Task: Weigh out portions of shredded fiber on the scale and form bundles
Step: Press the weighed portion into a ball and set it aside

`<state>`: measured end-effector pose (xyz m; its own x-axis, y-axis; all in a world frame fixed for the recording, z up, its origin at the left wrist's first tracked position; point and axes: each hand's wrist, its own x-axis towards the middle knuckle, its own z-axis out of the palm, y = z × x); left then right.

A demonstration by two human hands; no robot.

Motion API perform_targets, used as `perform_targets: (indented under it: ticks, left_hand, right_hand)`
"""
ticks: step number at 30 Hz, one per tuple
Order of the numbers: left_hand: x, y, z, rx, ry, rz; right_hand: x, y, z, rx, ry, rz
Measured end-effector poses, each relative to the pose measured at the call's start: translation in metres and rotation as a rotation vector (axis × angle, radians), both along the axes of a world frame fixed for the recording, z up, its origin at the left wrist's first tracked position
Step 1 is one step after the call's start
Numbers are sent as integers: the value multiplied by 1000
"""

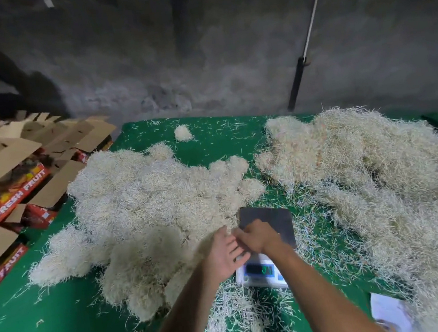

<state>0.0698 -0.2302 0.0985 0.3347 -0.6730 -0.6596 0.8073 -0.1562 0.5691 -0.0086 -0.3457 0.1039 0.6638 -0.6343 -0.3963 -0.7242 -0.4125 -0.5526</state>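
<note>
A small white scale (pixel 261 275) with a lit display and a bare dark weighing plate (pixel 275 219) sits on the green cloth (pixel 67 330). My left hand (pixel 224 254) hovers at the scale's left edge, fingers spread and straight, holding nothing. My right hand (pixel 257 236) is over the plate's near corner with its fingers curled; no fiber shows in it. The two hands nearly touch. A blurred clump of shredded fiber (pixel 164 247) lies just left of my left hand on the left heap of formed bundles (pixel 146 200). A big loose heap (pixel 375 176) fills the right.
Open cardboard fruit boxes (pixel 12 187) are stacked past the cloth's left edge. One small bundle (pixel 182 133) lies alone at the far side. Loose strands cover the cloth around the scale. White paper (pixel 393 315) lies at the near right. A concrete wall stands behind.
</note>
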Motion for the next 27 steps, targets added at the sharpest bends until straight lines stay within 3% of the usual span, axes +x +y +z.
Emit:
perform_targets:
  ticks: [9, 15, 22, 25, 27]
  left_hand:
    - [-67, -76, -8, 56, -10, -194]
    - [-116, -165, -14, 21, -14, -285]
    - [-152, -260, -41, 42, -90, -331]
    - [-151, -286, -57, 126, -83, -426]
    - [-152, -297, -67, 179, -58, -474]
  right_hand:
    - [-89, -48, -30, -27, -152, -273]
    - [-154, -129, -42, -179, -258, -270]
    - [-178, -243, -79, -576, -48, -95]
    - [-179, -248, -103, -426, 52, -144]
    - [-178, -234, -108, -332, -166, -249]
